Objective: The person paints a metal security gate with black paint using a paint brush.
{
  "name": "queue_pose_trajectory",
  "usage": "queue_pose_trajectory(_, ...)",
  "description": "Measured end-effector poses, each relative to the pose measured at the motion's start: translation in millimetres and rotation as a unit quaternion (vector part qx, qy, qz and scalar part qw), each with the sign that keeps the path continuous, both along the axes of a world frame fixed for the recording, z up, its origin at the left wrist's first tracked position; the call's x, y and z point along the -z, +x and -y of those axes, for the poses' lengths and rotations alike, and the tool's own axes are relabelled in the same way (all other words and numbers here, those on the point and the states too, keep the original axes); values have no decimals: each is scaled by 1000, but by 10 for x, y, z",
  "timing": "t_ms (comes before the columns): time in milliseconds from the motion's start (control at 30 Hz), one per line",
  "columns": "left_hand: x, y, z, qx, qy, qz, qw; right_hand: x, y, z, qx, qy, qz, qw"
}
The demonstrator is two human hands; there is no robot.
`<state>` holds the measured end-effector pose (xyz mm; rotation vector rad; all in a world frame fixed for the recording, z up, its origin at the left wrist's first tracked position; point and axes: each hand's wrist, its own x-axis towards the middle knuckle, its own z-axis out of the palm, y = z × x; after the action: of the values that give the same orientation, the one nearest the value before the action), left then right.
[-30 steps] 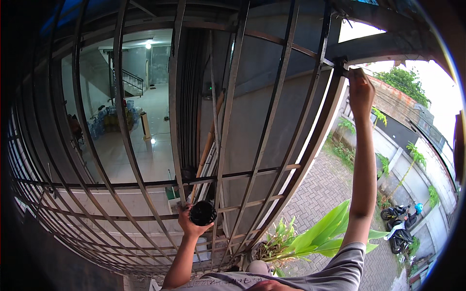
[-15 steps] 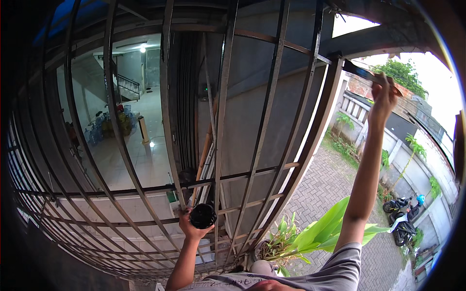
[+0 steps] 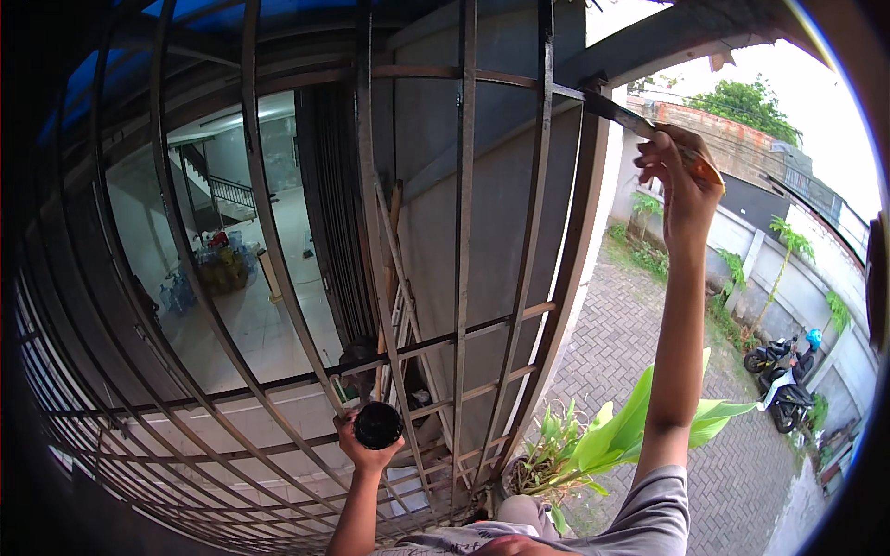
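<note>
My right hand (image 3: pixel 684 190) is raised at the upper right, fingers closed round the handle of a paintbrush (image 3: pixel 634 121). The brush's dark bristles meet the top of the metal grille's end post (image 3: pixel 590 176), close to a pale grey stretch of the upper crossbar (image 3: pixel 566 91). Low in the middle, my left hand (image 3: pixel 364 454) grips a round black tub (image 3: pixel 378 425) with a dark, glossy inside, held upright beside the bars. The upper crossbar looks black and shiny in places, while lower bars are duller brown-grey.
Behind the grille lies a lit tiled room (image 3: pixel 278 315) with bottles and a staircase. Poles lean by a folding door (image 3: pixel 334 213). A potted leafy plant (image 3: pixel 612 435) stands at my right. Beyond it are brick paving (image 3: pixel 603 324), a boundary wall and a parked motorcycle (image 3: pixel 786 394).
My view has shifted, so the grille's end post sits further left. The brush stays at the post's top, but my right wrist and the handle are turned differently. My left hand still holds the tub.
</note>
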<state>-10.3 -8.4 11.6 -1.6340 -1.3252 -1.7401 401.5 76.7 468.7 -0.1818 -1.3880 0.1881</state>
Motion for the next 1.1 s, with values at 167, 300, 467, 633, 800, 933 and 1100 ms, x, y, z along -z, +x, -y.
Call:
queue_pose_trajectory(167, 106, 2, -50, 32, 12, 57, 998, 43, -110, -21, -26, -13, 4, 1000)
queue_pose_trajectory(300, 171, -35, -73, 14, 9, 52, 999, 59, -166, -66, -57, -15, 11, 998)
queue_pose_trajectory(467, 191, -42, -93, 17, 26, 58, 998, -9, -199, -84, -52, -7, 5, 999)
queue_pose_trajectory(633, 205, -43, -63, 15, -1, 86, 996, -283, -316, -186, -24, 44, 21, 999)
queue_pose_trajectory(800, 190, -15, -115, 10, 35, 55, 998, -628, -525, -463, 36, 139, -1, 990)
queue_pose_trajectory(933, 203, -26, -101, 23, 37, 58, 997, -477, -460, -561, 82, 101, 91, 987)
queue_pose_trajectory(1100, 153, -11, -2, 27, 0, 64, 998, -153, -343, -249, 91, -12, 163, 982)
